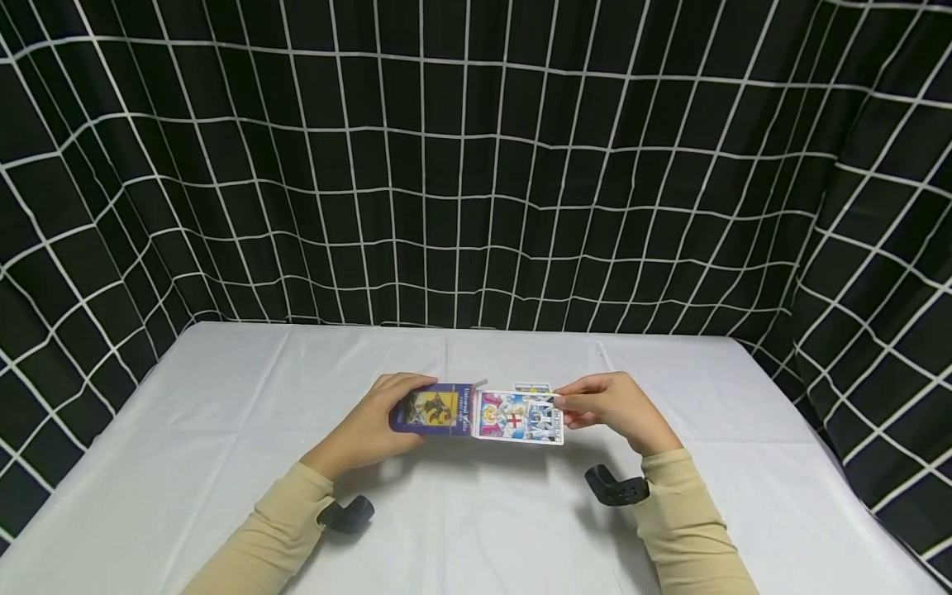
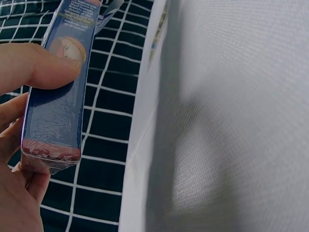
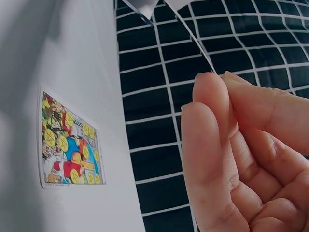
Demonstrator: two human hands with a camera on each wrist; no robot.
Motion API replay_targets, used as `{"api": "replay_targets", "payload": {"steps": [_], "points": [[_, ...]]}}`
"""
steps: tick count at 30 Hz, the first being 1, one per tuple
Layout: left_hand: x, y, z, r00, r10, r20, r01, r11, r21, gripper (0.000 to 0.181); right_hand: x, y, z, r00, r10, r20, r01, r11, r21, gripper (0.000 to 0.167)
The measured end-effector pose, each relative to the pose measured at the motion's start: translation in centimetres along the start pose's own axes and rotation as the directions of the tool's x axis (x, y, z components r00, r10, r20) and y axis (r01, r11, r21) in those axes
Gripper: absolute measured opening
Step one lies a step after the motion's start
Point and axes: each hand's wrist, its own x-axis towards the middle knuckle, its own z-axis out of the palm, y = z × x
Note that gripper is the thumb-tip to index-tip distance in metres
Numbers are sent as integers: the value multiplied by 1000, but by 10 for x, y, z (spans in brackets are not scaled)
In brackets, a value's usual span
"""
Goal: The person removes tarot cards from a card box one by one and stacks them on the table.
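Observation:
My left hand (image 1: 372, 426) grips a blue tarot card box (image 1: 463, 413) with a yellow picture on its front. In the left wrist view the thumb presses on the narrow side of the box (image 2: 55, 116), which is wrapped in clear film. At the box's right end my right hand (image 1: 617, 409) pinches the outer edge of a tarot card (image 1: 516, 417) between thumb and fingers. Edge-on, that card (image 3: 193, 39) is a thin line in the right wrist view. Whether its inner end is inside the box cannot be told.
Another tarot card (image 3: 72, 145), with yellow discs, lies on the white-covered table (image 1: 238, 388), beyond the held one. A small flap (image 1: 480, 383) sticks out at the box's end. Black cloth with a white grid (image 1: 461, 165) hangs around the table's back and sides.

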Motion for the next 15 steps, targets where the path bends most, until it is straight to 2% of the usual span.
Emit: {"api": "replay_targets", "payload": {"steps": [15], "points": [[0, 0, -1, 1000, 17, -15, -17, 1000, 11, 73, -4, 0, -14, 1000, -12, 14, 11, 999, 41, 40]]}}
